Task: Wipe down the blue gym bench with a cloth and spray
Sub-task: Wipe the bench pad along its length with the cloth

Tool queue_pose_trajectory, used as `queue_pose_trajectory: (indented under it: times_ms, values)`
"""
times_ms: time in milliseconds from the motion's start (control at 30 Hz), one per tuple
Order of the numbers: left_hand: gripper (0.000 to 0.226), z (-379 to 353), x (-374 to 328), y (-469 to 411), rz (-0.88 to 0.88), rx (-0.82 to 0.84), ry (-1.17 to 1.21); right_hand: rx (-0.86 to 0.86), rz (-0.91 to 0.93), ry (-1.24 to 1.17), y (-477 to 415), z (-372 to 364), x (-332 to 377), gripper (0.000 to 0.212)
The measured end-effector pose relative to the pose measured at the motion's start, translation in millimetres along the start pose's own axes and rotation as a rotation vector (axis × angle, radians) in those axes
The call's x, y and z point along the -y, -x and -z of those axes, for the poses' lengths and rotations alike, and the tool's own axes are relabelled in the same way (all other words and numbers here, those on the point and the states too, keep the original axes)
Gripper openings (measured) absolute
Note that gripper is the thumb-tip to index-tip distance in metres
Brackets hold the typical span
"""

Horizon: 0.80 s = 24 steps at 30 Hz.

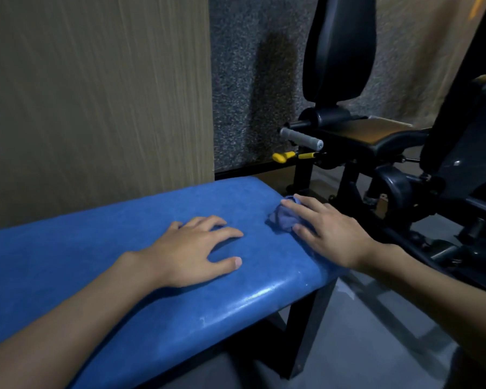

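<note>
From the head view, the left hand [197, 248] lies palm down on the top of the blue gym bench [96, 262]. Its fingers are spread and nearly straight, the thumb is out to the side, and it holds nothing. Its bare forearm runs back across the pad toward the lower left corner.

The right hand [328, 231] reaches in from the right, also palm down, at the bench's right end near the far corner. Its fingers stretch fairly straight over a cloth [282, 220] and press it against the pad, with the thumb tip resting at the cloth's near edge. The hand looks flat rather than clenched.

The cloth is a small crumpled wad, blue-violet and soft-looking, with folds showing beyond the fingertips. The bench pad is long, with rounded edges. Its blue covering is finely grained and matte on top, glossy with scuffs along the near rounded edge. A black square-section leg [306, 332] stands under the right end on a smooth grey floor [348, 346].

Behind the bench stands a wood-grain panel [96, 94] beside a speckled grey wall [250, 80]. To the right is a black exercise machine with a padded backrest [337, 46], a ribbed grey handle [302, 138] and a yellow lever [284, 157].
</note>
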<state>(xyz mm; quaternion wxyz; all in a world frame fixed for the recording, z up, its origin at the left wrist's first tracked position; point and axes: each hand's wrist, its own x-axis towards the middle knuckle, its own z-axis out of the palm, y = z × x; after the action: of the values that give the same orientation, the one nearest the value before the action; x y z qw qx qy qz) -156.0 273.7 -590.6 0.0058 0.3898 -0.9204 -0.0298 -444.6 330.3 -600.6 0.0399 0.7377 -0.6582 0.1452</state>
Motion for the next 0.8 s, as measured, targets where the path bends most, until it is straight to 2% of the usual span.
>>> queue_pose_trajectory:
  times_ms: [67,100,200,267,367,433,567,633,700,800]
  values:
    - [0.072,-1,0,2,0.003,-0.007,0.014,-0.003,-0.082,-0.073,-3,0,-4,0.049]
    - [0.074,0,-1,1,0.006,-0.008,0.018,-0.019,-0.064,-0.044,-1,0,-2,0.048]
    - [0.073,3,0,-4,0.009,-0.003,0.019,-0.078,0.168,0.107,25,1,21,0.046]
    - [0.067,3,3,-7,0.015,0.0,0.01,-0.086,0.325,0.077,42,-1,32,0.044]
    - [0.056,0,10,-9,0.045,0.003,0.013,-0.067,0.39,0.024,35,-4,26,0.044]
    - [0.059,-2,14,-8,0.059,0.016,0.024,-0.059,0.284,0.002,10,-4,13,0.046]
    - [0.071,-2,16,-6,0.059,0.029,0.044,-0.03,-0.056,-0.142,-34,-9,-9,0.046]
    - [0.072,-1,18,-7,0.056,0.023,0.063,-0.031,-0.097,-0.108,-30,-10,-5,0.047]
    - [0.069,0,20,-10,0.045,0.009,0.062,-0.064,0.003,0.011,-13,-8,10,0.048]
    - [0.066,2,29,-15,0.062,-0.034,0.022,-0.073,0.284,0.065,19,-1,42,0.048]
